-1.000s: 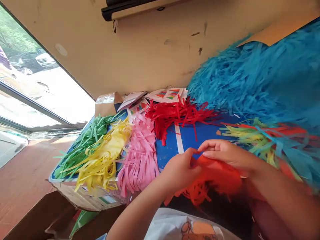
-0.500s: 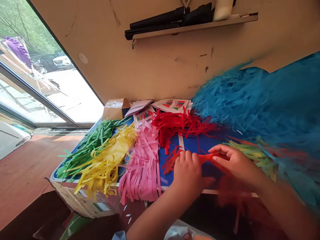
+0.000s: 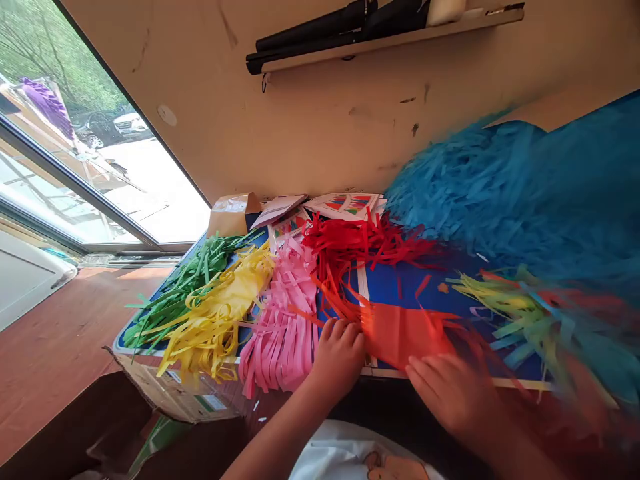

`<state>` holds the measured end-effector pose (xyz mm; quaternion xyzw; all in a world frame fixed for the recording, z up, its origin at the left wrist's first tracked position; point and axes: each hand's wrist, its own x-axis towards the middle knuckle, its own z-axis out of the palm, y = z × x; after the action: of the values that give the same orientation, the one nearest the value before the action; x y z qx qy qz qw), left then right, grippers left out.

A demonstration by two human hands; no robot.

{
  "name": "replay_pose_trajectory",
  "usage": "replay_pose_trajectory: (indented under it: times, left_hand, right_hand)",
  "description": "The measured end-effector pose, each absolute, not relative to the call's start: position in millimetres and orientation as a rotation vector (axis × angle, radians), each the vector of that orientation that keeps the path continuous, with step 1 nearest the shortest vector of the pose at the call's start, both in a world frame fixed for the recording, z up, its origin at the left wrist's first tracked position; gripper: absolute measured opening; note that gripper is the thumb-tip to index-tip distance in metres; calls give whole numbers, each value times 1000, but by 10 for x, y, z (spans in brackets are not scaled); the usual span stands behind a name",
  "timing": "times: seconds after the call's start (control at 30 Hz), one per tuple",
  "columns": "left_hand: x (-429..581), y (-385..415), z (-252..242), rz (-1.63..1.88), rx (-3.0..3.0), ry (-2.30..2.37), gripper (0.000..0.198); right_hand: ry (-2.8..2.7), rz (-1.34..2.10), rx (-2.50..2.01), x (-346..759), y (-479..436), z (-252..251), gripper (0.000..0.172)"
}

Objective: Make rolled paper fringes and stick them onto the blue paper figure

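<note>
An orange fringed tissue paper sheet (image 3: 400, 333) is spread flat over the near edge of the blue tabletop, its strips fanning out left and right. My left hand (image 3: 340, 350) has its fingers curled at the sheet's left end, where the strips begin. At the near right edge, the fingers of my right hand (image 3: 445, 387) lie together over the paper; its thumb is hidden. Left of my left hand lies a pink tissue fringe (image 3: 283, 327). Beyond the orange sheet is a red tissue fringe (image 3: 365, 243).
Yellow fringe (image 3: 215, 313) and green fringe (image 3: 187, 287) lie at the left. Mixed-colour strips (image 3: 515, 307) and a large blue fringed mass (image 3: 525, 193) occupy the right. Printed papers (image 3: 345, 205) rest by the wall. A cardboard box (image 3: 165, 393) stands below the table's left end.
The orange tissue paper, bunched up between my hands before, now lies opened out flat on the table. Both hands have come nearer to me, the left one also shifting left.
</note>
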<state>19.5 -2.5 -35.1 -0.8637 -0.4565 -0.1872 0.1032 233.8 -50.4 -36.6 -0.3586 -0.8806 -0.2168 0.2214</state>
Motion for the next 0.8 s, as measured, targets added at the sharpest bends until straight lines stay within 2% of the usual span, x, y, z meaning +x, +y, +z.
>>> replay_pose_trajectory:
  times: [0.07,0.17,0.27,0.43,0.57,0.73,0.8]
  left_hand:
    - [219,-125,-392,-593,-2521,-1417,14]
    - [335,-162,-373,-626,-2628,-1192,29]
    - [462,-77,-338,-425,-2841,-969,42]
    - [467,79,-349,-178,-2975,-1210,66]
    - [330,155,-366,-223,-2918,-1397,59]
    - [238,232,-377,-264,-2810,-1524,47]
    - [236,241,-376,-288,-2792,-1539,45]
  right_hand:
    - [-2383,-555,-1066,2266,-545,-487,25]
    - [-2301,-486,-1122,2223,-522,-600,24]
    - [-2188,-456,-1139,2213,-491,-633,26]
    - [-1968,-449,-1148,2001,-696,-685,13]
    - [-2009,-312,-1038,1699,-811,-799,20]
    - [-2166,-446,-1383,1689,-507,-853,48]
    - [-2186,-494,-1491,1881,-383,-807,52]
